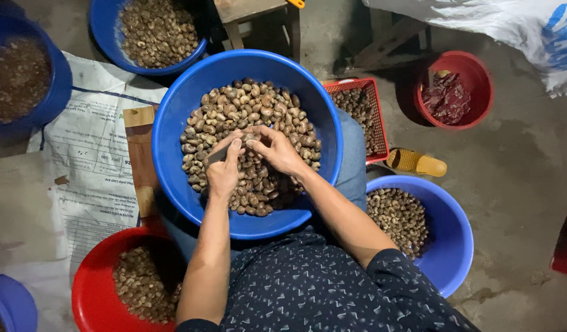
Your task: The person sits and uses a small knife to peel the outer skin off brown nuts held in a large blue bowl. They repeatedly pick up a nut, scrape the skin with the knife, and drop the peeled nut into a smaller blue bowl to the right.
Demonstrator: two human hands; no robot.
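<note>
Both hands meet over the middle of a large round blue plastic basin (173, 117) resting on the person's lap, heaped with brown, kidney-shaped cashew nuts (259, 110). The left hand (224, 167) is closed around a small dark tool (214, 156) — only a short grey length of it shows past the thumb, lying roughly left to right and pointing toward the other hand. The right hand (276, 150) comes in from the right with its fingertips pinched together just beside the left thumb; they appear to grip a single nut (249, 136), though it is too small and too covered to be sure. So the piece being worked sits directly between the two hands, above the heap, touching or nearly touching both, neither hand clearly nearer. Its long axis cannot be made out. Around the lap stand other containers: a round red plastic bowl (90, 276) of paler kernels at lower left, a blue plastic tub (455, 246) of nuts at lower right, a red slotted plastic crate (377, 104) just behind the basin's right rim, and another blue bowl (108, 31) at the top — all well apart from the hands. A printed woven sack (90, 160) covers the concrete floor on the left.
</note>
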